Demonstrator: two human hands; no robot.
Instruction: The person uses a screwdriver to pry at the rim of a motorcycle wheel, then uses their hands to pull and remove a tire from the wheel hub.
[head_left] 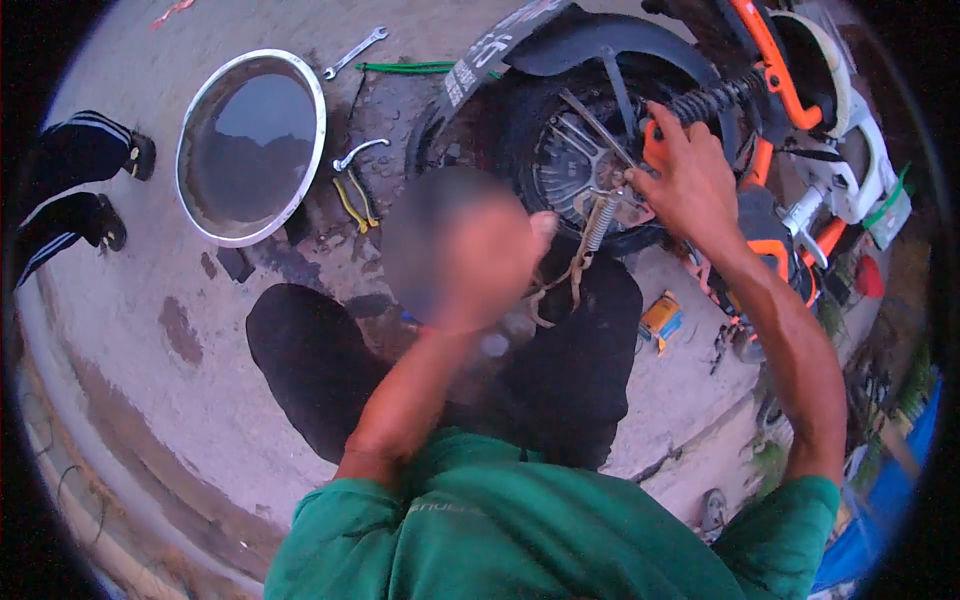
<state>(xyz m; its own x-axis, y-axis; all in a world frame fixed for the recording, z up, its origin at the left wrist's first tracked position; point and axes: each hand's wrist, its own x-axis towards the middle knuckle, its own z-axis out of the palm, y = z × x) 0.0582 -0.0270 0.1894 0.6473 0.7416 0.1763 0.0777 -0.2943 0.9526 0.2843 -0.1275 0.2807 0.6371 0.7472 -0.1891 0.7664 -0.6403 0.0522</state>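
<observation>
My right hand is at the rear wheel of a motorbike or scooter. Its thumb and index finger straddle an orange part beside the hub; the other fingertips are hidden. A thin metal bar slants over the spokes towards the thumb. My left hand is in front of the tyre, above my lap. A smeared patch covers most of it, so only a thumb shows and its hold is hidden. Between my hands a coil spring hangs by the hub, with a rusty bent metal piece below it.
A round basin of dark water stands at the left. Near it lie a wrench, yellow-handled pliers and a curved metal lever. A small yellow-and-blue box sits right of my knee. Another person's feet are at far left.
</observation>
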